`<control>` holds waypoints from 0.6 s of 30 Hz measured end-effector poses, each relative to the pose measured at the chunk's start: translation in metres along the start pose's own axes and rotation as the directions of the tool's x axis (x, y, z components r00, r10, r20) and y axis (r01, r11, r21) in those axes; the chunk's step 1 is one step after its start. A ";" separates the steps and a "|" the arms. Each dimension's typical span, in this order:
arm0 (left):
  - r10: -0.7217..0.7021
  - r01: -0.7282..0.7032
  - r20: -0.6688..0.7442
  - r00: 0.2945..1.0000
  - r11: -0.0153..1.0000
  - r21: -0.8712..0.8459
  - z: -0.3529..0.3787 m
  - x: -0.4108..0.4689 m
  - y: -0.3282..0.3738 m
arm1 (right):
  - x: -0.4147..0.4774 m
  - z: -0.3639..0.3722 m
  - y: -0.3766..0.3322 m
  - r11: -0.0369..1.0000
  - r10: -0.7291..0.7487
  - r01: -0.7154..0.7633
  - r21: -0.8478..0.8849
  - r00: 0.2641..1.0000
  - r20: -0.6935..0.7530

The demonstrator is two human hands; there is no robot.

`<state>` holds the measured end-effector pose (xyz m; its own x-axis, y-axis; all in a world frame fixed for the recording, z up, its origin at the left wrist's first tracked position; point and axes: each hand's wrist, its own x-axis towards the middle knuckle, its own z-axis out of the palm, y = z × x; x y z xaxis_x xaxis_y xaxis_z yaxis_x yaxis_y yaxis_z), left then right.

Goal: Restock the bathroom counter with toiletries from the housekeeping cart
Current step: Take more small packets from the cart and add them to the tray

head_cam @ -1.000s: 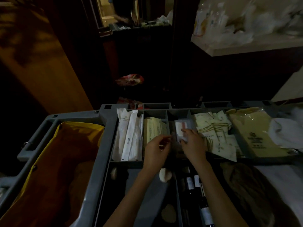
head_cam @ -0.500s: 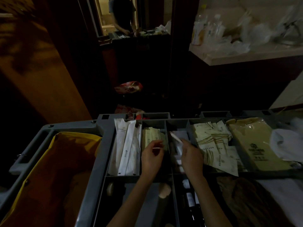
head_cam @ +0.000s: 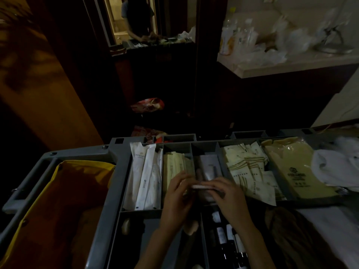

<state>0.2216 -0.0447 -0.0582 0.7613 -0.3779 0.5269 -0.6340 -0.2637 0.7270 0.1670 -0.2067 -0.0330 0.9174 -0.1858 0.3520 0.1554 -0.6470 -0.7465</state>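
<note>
Packet (head_cam: 203, 186): small flat sachet above the housekeeping cart's (head_cam: 116, 167) middle compartment; the hands were apart half a second ago and now meet on it.
Left hand (head_cam: 177, 199): fingers curled, pinching its left end.
Right hand (head_cam: 231, 197): fingers curled over its right end.

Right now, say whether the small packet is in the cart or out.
Out: left hand and right hand hold the packet above the cart.

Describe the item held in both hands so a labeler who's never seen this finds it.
The grey housekeeping cart fills the lower frame, a row of compartments across its top. Over the middle one, the left hand and right hand hold a small flat white packet edge-on: the only packet lifted clear.
</note>
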 end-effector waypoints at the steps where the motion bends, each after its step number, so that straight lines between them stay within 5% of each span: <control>1: -0.030 0.030 -0.010 1.000 0.999 -0.014 -0.002 -0.004 -0.001 | -0.002 -0.001 -0.001 0.999 0.027 -0.027 0.023 1.000 0.014; 11: -0.508 0.481 0.006 0.862 0.813 -0.328 -0.010 0.000 0.014 | 0.007 -0.008 0.001 0.941 0.327 -0.319 0.111 0.943 -0.058; 18: -0.617 0.536 -0.196 0.762 0.771 -0.345 -0.007 0.008 0.010 | 0.036 -0.010 0.002 0.899 0.394 -0.395 -0.186 0.918 -0.044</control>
<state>0.2223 -0.0440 -0.0430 0.9980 0.0492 0.0392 -0.0341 -0.0994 0.9945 0.1970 -0.2215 -0.0161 0.8873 -0.4580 0.0535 -0.2912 -0.6464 -0.7052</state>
